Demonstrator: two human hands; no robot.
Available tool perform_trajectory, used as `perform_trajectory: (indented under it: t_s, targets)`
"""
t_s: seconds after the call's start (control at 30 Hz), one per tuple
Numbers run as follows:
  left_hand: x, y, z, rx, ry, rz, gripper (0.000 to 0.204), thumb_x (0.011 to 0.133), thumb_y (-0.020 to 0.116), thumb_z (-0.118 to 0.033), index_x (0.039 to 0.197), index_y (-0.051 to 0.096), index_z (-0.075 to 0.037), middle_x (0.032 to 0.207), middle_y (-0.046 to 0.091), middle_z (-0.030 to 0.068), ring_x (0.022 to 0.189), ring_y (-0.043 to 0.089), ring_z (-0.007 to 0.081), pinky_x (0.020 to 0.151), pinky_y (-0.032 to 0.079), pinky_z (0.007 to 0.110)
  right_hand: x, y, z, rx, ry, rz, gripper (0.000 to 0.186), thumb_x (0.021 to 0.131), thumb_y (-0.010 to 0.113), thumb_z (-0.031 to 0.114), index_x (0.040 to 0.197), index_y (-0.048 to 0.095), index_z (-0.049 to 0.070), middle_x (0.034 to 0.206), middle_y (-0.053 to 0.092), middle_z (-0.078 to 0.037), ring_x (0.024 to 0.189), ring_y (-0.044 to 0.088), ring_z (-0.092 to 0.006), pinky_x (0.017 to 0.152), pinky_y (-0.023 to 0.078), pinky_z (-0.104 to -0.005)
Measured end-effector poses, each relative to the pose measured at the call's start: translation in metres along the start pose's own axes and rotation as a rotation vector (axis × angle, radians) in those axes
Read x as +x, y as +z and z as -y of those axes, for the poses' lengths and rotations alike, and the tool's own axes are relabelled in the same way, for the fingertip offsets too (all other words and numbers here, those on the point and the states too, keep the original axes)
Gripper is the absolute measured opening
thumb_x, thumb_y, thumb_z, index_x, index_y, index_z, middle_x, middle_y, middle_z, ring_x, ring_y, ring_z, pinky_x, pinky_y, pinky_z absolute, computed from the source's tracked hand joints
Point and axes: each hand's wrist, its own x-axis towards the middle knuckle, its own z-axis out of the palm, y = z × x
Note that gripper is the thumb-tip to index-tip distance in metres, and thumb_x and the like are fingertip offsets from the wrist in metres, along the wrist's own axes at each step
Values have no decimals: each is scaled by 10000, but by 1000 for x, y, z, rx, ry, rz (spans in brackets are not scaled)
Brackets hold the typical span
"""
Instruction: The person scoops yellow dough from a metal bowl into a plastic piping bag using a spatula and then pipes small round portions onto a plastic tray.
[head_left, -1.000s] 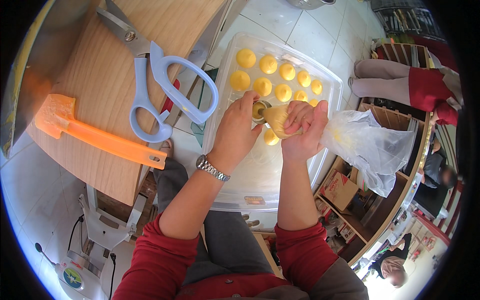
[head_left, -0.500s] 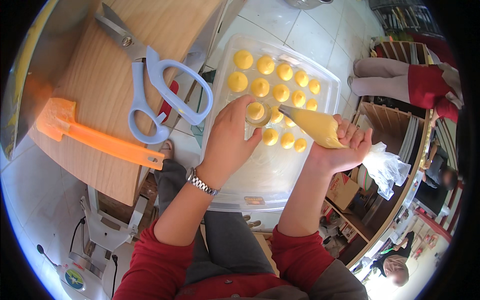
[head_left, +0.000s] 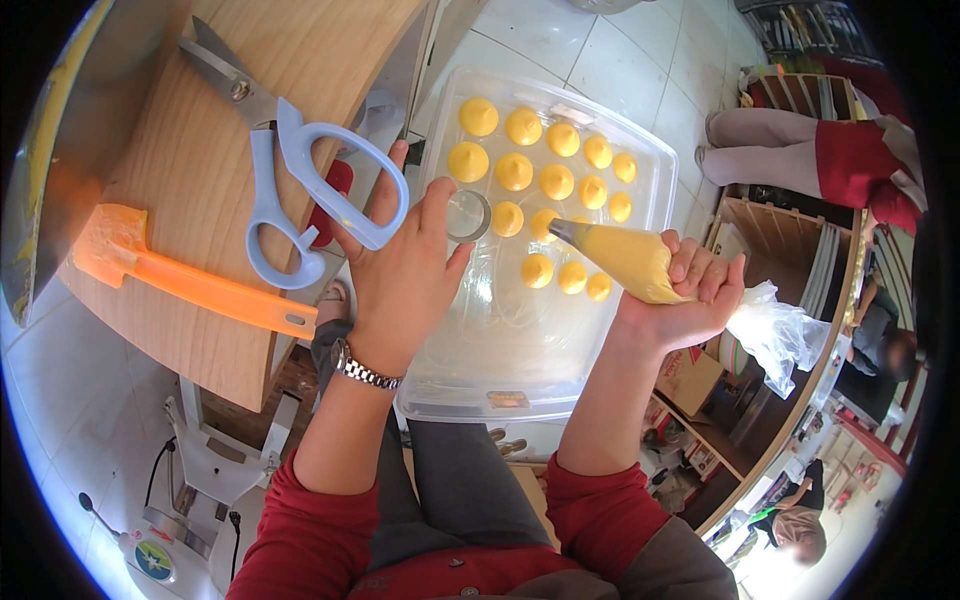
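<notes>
My right hand (head_left: 690,285) is closed round a piping bag (head_left: 625,258) of yellow batter. Its dark tip points left, at a yellow mound (head_left: 545,226) on the clear plastic tray (head_left: 470,375). With thumb and forefinger, my left hand (head_left: 400,285) grips a small metal ring (head_left: 468,216), with no mound inside it. The ring sits over the tray, just left of another peaked mound (head_left: 507,219). Some of my left fingers pass behind the scissors' handle. Several more mounds (head_left: 514,171) stand in rows towards the far side.
Blue-handled scissors (head_left: 262,180) lie on the wooden table (head_left: 200,350) at left, their handles jutting past its edge. Beside them is an orange spatula (head_left: 200,285). A wooden shelf (head_left: 770,260) stands at right. Nearby, one person (head_left: 780,150) stands beyond the tray; others are farther right.
My left hand has moved left with the ring, off the mound it surrounded, which now stands uncovered. My right hand and the piping bag have barely moved, the tip shifting slightly left.
</notes>
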Motion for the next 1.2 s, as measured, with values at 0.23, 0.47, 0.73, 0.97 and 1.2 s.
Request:
perform_trajectory:
  t_s: [0.23,0.47,0.73,0.97,1.2]
  targets:
    - [2,3,-2,20,37,-12,507,691,722,-174,1128,469,-127,983,637,69,1347,201,210,778,303,525,0,-1,2,-31,-10,13,427,903,392,250,507,248,184,411,258,15,403,315,-102,592,384,-287]
    - [3,6,-2,67,36,52,520,704,713,-177,1156,461,-124,1040,620,43,1349,197,196,719,312,491,-2,0,4,-32,-10,10,431,903,400,254,507,246,181,409,261,15,400,319,-101,590,382,-285]
    - [1,14,2,93,72,31,551,720,693,-159,1205,435,-114,1163,561,3,1346,217,170,750,331,508,-7,6,6,-26,-21,64,438,912,378,255,498,257,179,398,273,9,397,334,-112,589,384,-294]
    - [-3,17,7,-11,43,16,591,722,689,-149,1244,414,-135,1244,514,17,1323,273,182,855,300,493,-21,16,-13,-38,7,330,444,942,312,244,507,275,168,393,294,-17,405,368,-141,598,399,-313]
    - [-43,20,12,-321,32,-231,564,680,726,-132,1159,429,-112,1192,542,84,1229,375,255,911,243,458,-43,27,-58,-353,-82,617,448,958,284,234,519,283,143,391,326,-39,405,363,-153,603,399,-320]
